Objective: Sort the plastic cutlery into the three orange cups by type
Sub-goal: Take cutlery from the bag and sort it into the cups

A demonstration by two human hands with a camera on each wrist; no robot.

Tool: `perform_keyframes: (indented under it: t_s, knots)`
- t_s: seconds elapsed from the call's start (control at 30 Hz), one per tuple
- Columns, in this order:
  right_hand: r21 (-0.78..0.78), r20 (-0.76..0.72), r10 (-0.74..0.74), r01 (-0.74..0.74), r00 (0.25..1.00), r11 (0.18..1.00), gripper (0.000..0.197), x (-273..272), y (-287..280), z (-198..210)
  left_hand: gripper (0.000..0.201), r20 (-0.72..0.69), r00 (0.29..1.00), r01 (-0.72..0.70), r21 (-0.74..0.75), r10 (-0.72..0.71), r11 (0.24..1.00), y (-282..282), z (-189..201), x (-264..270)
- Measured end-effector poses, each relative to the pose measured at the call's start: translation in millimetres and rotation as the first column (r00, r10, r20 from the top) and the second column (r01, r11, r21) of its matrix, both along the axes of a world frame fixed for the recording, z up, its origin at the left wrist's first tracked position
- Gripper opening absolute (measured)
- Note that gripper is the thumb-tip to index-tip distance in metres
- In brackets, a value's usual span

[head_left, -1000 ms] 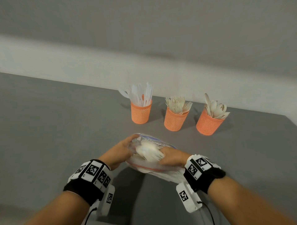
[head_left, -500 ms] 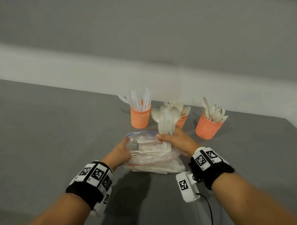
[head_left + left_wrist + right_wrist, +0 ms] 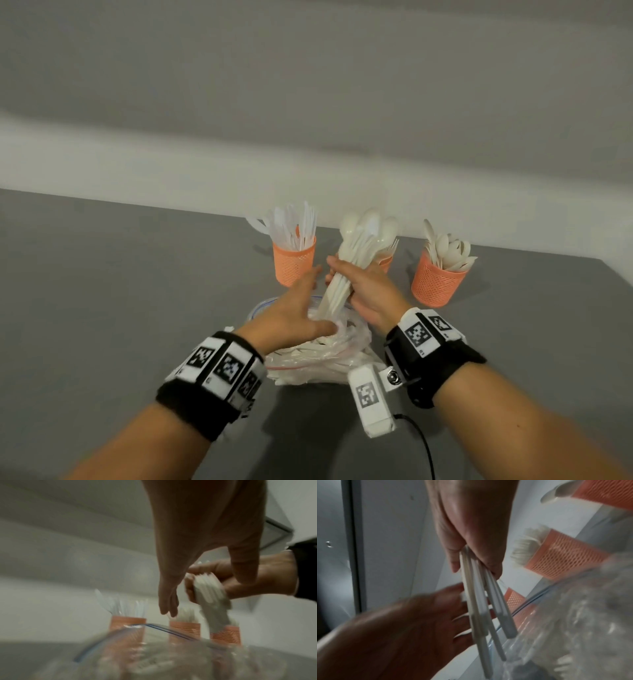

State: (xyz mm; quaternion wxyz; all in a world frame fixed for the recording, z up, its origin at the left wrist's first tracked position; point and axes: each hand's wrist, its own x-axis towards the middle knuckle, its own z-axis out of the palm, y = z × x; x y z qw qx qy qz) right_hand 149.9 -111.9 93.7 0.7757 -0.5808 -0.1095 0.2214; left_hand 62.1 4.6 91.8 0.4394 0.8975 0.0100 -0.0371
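My right hand (image 3: 363,284) grips a bunch of white plastic spoons (image 3: 366,233) by their handles (image 3: 481,601), bowls up, above a clear zip bag (image 3: 318,356) of cutlery on the grey table. My left hand (image 3: 294,308) is open with straight fingers (image 3: 169,607) beside the handles, over the bag's mouth. Three orange mesh cups stand behind. The left cup (image 3: 294,263) holds knives, the middle cup (image 3: 385,262) holds forks and is mostly hidden by the spoons, and the right cup (image 3: 436,282) holds spoons.
The grey table (image 3: 120,291) ends at a pale wall behind the cups. Its right edge runs in near the spoon cup. A black cable (image 3: 423,442) trails from my right wrist camera over the near table.
My right hand pulled the bunch of spoons out of the bag and lifted it toward the cups. My left hand let go of the bag's rim and opened beside the handles.
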Motion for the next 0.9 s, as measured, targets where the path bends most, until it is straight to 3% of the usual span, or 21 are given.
perform_keyframes:
  t_s: [0.03, 0.1, 0.2, 0.3, 0.43, 0.53, 0.63, 0.73, 0.9]
  knots:
    - [0.014, 0.011, 0.016, -0.016, 1.0, 1.0, 0.001, -4.2, 5.5, 1.3, 0.092, 0.008, 1.0, 0.02, -0.081, -0.019, 0.996, -4.4, 1.5, 5.0]
    - [-0.046, 0.062, 0.045, -0.042, 0.997, 0.998, 0.02, -10.3, 14.4, 2.2, 0.088, 0.017, 0.999, -0.031, -0.285, 0.038, 0.958, -9.1, 1.1, 13.8]
    - [-0.265, 0.108, 0.221, -0.186, 0.969, 0.946, 0.039, -15.0, 18.8, 8.9, 0.062, -0.052, 0.989, -0.146, -0.507, 0.138, 0.849, -8.3, -4.6, 18.9]
    - [-0.381, 0.151, 0.33, -0.253, 0.932, 0.889, 0.035, -13.4, 14.2, 9.4, 0.041, -0.051, 0.992, -0.124, -0.558, 0.115, 0.821, -5.5, -9.0, 19.2]
    - [-0.526, 0.287, 0.354, -0.162, 0.89, 0.835, 0.032, -11.6, 4.6, 14.0, 0.012, -0.047, 0.995, -0.102, -0.595, 0.093, 0.797, -0.2, -5.7, 17.5]
    - [-0.485, 0.458, 0.145, 0.109, 0.877, 0.868, 0.024, -10.8, -0.2, 20.2, 0.011, -0.069, 0.992, -0.125, -0.7, 0.107, 0.703, 3.1, -7.7, 19.4]
    - [-0.353, 0.649, -0.037, 0.343, 0.76, 0.87, 0.01, -8.7, 3.1, 21.2, 0.014, -0.074, 0.993, -0.119, -0.771, 0.097, 0.625, 1.2, -8.1, 22.7]
    - [-0.366, 0.693, 0.001, 0.351, 0.721, 0.862, 0.009, -9.6, 8.3, 19.2, 0.029, -0.068, 0.995, -0.099, -0.804, 0.074, 0.587, -1.2, -6.7, 27.4]
    - [-0.443, 0.647, 0.049, 0.323, 0.761, 0.837, 0.019, -8.0, 11.4, 12.8, 0.046, -0.069, 0.998, -0.066, -0.885, 0.01, 0.461, -2.9, -4.7, 32.0]
